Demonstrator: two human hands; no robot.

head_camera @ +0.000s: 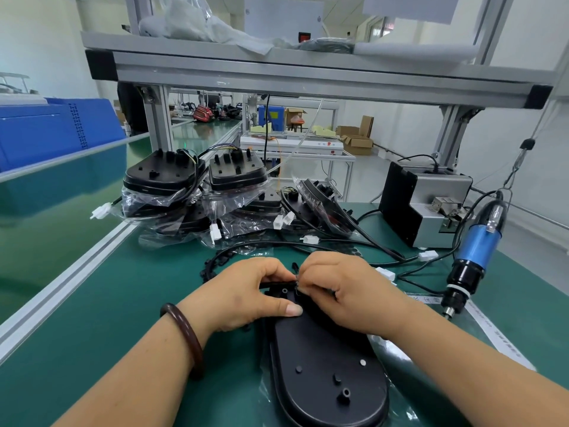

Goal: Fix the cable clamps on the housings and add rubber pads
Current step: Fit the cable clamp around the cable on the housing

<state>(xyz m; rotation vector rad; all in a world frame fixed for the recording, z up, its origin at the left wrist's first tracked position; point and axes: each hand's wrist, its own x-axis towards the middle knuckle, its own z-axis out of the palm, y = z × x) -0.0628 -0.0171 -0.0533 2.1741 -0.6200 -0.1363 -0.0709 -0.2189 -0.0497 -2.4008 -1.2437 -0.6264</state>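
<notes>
I see the black housing (pixel 326 365) lying flat on the green mat (pixel 92 334) right in front of me, partly on a clear plastic bag, its studded back facing up. Both hands meet at its far end. My left hand (pixel 246 294) has its fingers curled over a black cable (pixel 274 285) that crosses the housing's far edge, with the thumb laid flat on the housing's surface. A dark bracelet (pixel 184 337) sits on that wrist. My right hand (pixel 345 291) is closed in a tight pinch, its fingertips touching the left hand's fingertips at the cable. What it pinches is tiny and mostly hidden; it looks like the cable clamp (pixel 296 283), though I cannot be sure.

Just beyond the hands a curved strip of small black parts (pixel 215 266) lies on the mat. Behind it, bagged housings (pixel 163 177) are stacked in piles, with wires and white connectors (pixel 281 221) trailing out. To the right a blue electric screwdriver (pixel 474 251) hangs tip down near the mat, and a grey screw feeder (pixel 431 204) stands behind it.
</notes>
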